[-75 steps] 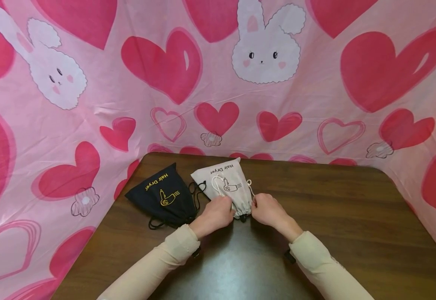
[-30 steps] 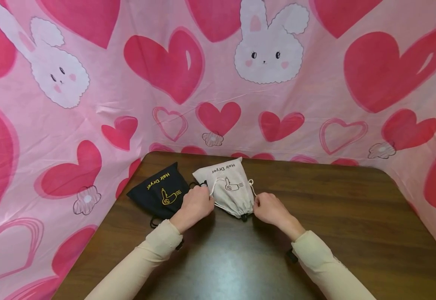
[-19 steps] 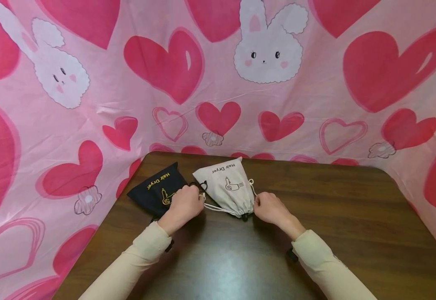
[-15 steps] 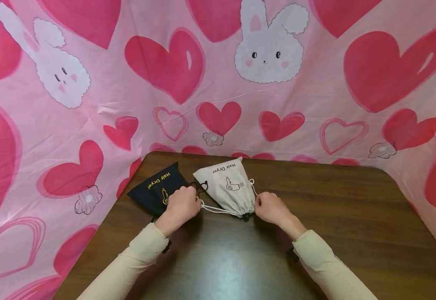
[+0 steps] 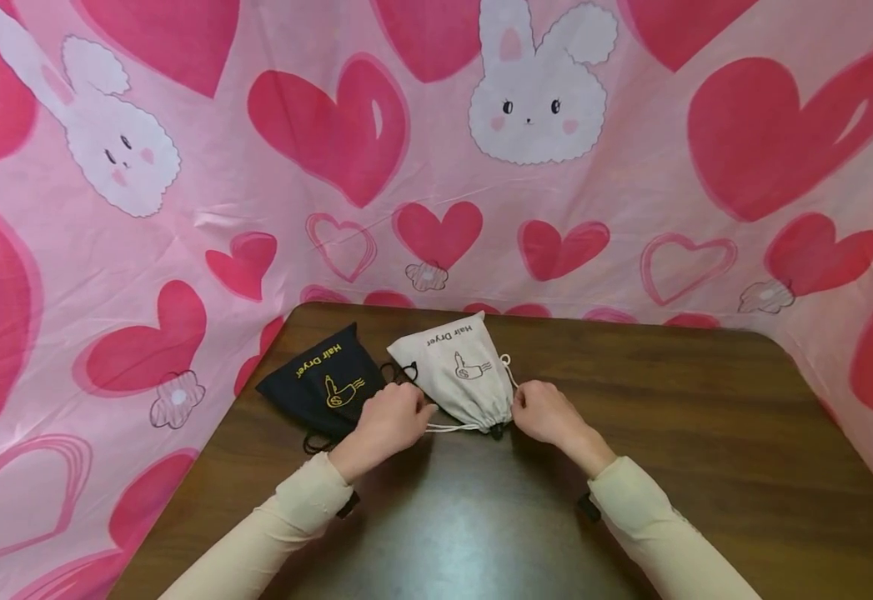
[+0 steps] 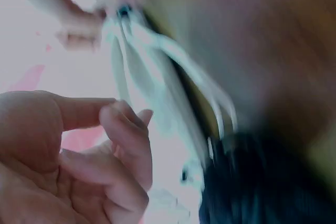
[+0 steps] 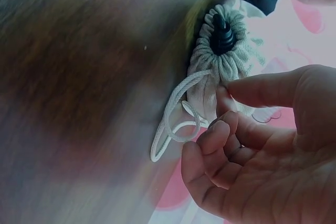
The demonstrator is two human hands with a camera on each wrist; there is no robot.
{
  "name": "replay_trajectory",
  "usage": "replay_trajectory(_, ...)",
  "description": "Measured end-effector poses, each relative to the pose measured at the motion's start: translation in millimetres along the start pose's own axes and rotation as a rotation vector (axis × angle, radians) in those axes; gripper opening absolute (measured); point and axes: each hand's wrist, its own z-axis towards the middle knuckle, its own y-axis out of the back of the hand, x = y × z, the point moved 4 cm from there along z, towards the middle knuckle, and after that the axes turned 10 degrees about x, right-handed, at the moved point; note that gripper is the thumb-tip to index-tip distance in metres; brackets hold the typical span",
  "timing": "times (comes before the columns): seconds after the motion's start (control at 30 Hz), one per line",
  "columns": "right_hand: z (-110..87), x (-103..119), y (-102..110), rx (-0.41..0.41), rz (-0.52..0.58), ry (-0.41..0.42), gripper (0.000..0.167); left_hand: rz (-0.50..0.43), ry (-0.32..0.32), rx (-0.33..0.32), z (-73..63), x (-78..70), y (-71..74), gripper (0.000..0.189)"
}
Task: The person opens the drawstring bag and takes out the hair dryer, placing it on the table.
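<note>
Right hand pinching gathered neck of off-white cloth drawstring bag; left hand hanging loosely curled, holding nothing, left of pinch; bag likely handling soft, neck giving firmest hold

My head view comes in bright and mostly sharp, light seeming to fall from above: a pale glare sits on the near part of the table, with soft shadows under the left hand and right hand. My left wrist feed is hazy, the backdrop washed out, the black bag smeared. On my right wrist feed, the cream bag is clearer, the table streaky.
</note>
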Motion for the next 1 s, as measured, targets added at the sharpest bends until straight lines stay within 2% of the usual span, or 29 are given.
replay_trajectory(0.07, 1.2, -2, 0, 0.0, 0.011, 0.02, 0.027, -0.043, -0.037, 0.054, 4.8, -10.1, -11.1, 0.042)
replay_trajectory(0.13, 7.8, -13, -5, -0.027, 0.004, 0.076, 0.026, -0.081, -0.07, 0.098, 9.6, -18.2, -19.1, 0.046)
replay_trajectory(0.23, 18.9, -32, -14, -0.037, 0.001, 0.104, 0.025, -0.137, -0.112, 0.17, 18.0, -24.0, -28.0, 0.048)
replay_trajectory(0.3, 30.0, -49, -23, -0.047, -0.006, 0.109, 0.025, -0.168, -0.146, 0.213, 27.3, -20.5, -36.9, 0.051)
replay_trajectory(0.33, 34.3, -55, -26, -0.038, -0.005, 0.086, 0.024, -0.181, -0.152, 0.242, 30.0, -20.1, -39.1, 0.051)
replay_trajectory(0.4, 44.6, -69, -34, -0.023, -0.006, 0.058, 0.024, -0.184, -0.173, 0.275, 41.7, -12.0, -52.9, 0.054)
replay_trajectory(0.47, 52.9, -80, -41, -0.014, -0.009, 0.044, 0.022, -0.208, -0.167, 0.303, 45.5, -11.5, -56.9, 0.054)
replay_trajectory(0.53, 56.1, -84, -44, -0.011, -0.009, 0.034, 0.022, -0.251, -0.139, 0.322, 44.1, -15.6, -54.9, 0.053)
replay_trajectory(0.57, 55.5, -82, -44, -0.009, -0.002, 0.033, 0.022, -0.27, -0.128, 0.32, 44.5, -15.5, -55.8, 0.052)
replay_trajectory(0.63, 49.1, -73, -40, -0.014, 0.009, 0.058, 0.021, -0.324, -0.085, 0.325, 37.3, -23.0, -47.1, 0.05)
replay_trajectory(0.8, 11.0, -19, -12, 0.004, 0.047, 0.034, 0.021, -0.504, -0.025, 0.343, 35.1, -24.1, -49.0, 0.043)
replay_trajectory(0.87, 1.0, -4, -4, 0.008, 0.046, -0.002, 0.021, -0.584, -0.012, 0.357, 35.6, -24.2, -50.7, 0.041)
replay_trajectory(0.93, -1.1, 0, -2, 0.002, 0.034, -0.015, 0.022, -0.614, -0.004, 0.357, 36.6, -24.4, -52.0, 0.041)
replay_trajectory(1.0, 1.0, -2, -2, -0.003, 0.033, -0.007, 0.022, -0.596, -0.007, 0.336, 38.2, -24.8, -52.7, 0.043)
